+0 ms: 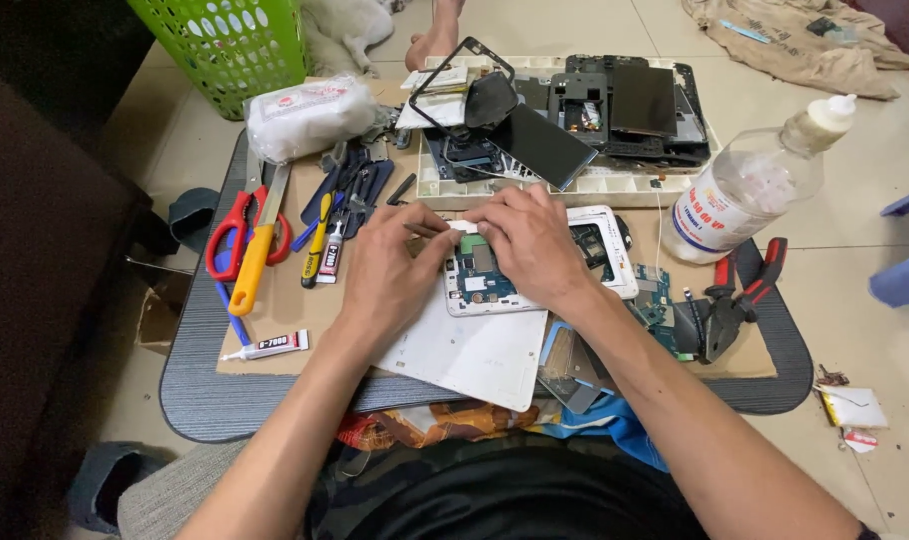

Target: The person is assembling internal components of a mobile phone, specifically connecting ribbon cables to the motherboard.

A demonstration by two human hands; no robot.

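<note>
Pressing fingertips on the opened white phone frame (540, 262), left hand (390, 275) at nine o'clock, right hand (530, 245) at twelve, neither gripping.

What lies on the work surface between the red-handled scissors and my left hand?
In the head view, between the red-handled scissors and the left hand lie a yellow-handled tool and a small glue tube, on the brown cardboard.
</note>
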